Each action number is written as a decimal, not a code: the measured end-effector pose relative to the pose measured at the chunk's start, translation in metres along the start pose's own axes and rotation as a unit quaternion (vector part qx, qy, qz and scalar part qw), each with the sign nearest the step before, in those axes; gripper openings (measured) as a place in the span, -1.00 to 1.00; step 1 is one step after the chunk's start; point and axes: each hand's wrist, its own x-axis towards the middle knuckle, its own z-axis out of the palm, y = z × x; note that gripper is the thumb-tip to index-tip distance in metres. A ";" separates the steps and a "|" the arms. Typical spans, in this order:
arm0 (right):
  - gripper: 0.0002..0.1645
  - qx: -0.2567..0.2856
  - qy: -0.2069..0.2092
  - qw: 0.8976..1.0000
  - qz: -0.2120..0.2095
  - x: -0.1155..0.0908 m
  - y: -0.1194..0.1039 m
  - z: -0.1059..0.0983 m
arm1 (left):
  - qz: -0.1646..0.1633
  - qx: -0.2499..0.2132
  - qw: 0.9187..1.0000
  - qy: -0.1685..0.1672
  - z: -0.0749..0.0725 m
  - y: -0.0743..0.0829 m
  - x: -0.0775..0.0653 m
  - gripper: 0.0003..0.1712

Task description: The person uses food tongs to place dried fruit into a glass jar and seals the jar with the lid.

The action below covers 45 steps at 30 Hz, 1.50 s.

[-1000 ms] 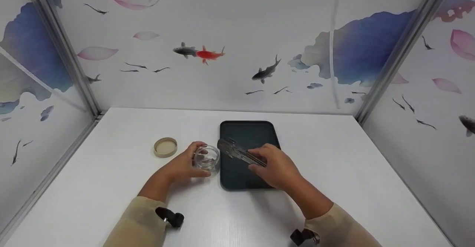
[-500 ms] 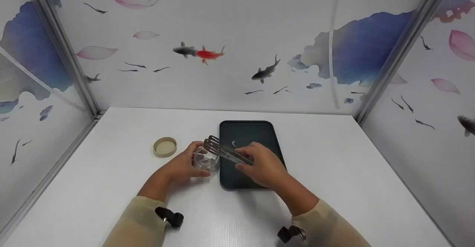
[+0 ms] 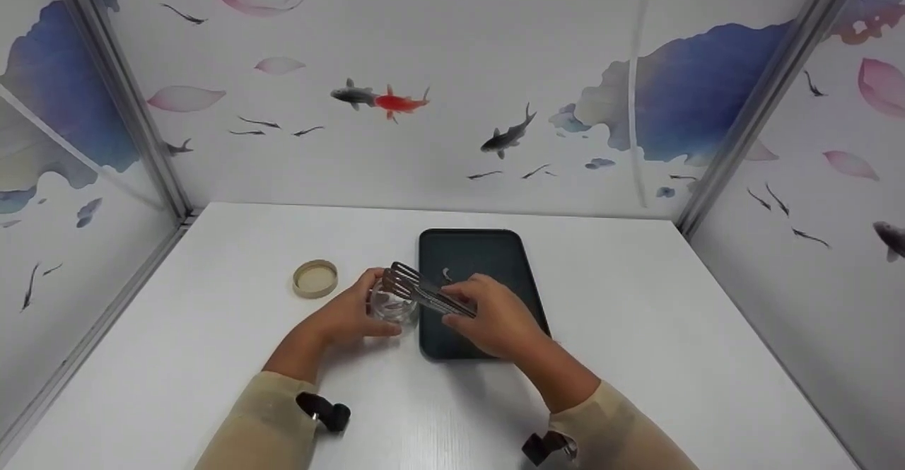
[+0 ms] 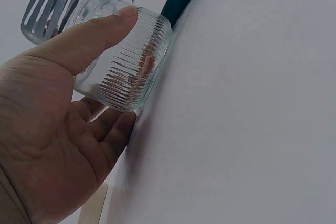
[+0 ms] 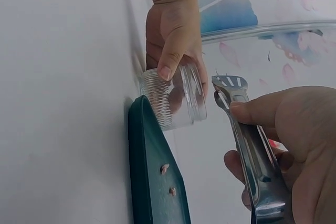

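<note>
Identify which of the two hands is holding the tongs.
The right hand: its thumb and fingers grip the metal tongs. The left hand is set apart by holding the clear glass jar instead.

From the head, the slotted ends of the tongs point(image 3: 435, 298) cover part of the glass jar's point(image 3: 393, 312) mouth, while the left hand's point(image 3: 353, 314) farther fingers are partly hidden behind the glass. In the left wrist view the ribbed wall breaks up the brownish contents point(image 4: 147, 66), so what they are cannot be told. The right hand point(image 3: 498, 318) hides part of the tray point(image 3: 466, 247), whose small pinkish pieces point(image 5: 165, 169) are too tiny to identify. Tray and tongs run off the right wrist view's bottom edge, that hand off its right; the sleeves point(image 3: 258, 424) are cut by the head view's lower edge
</note>
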 end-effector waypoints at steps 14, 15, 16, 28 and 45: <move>-0.38 0.005 0.001 1.000 0.014 -0.002 0.000 0.004 | -0.006 0.025 1.000 0.003 0.000 0.001 -0.001 0.15; -0.37 0.006 0.003 1.000 0.016 -0.001 0.000 0.004 | -0.008 0.027 1.000 0.003 0.000 0.002 -0.002 0.15; -0.35 0.007 0.004 1.000 0.017 -0.001 0.000 0.004 | -0.010 0.026 1.000 0.003 0.000 0.002 -0.002 0.15; -0.26 0.034 0.036 0.997 0.056 0.010 0.009 0.001 | -0.018 -0.002 1.000 -0.005 0.000 0.001 0.000 0.21; -0.18 -0.007 0.042 0.992 0.121 0.045 0.053 -0.009 | -0.007 -0.002 1.000 -0.012 -0.002 0.003 -0.001 0.16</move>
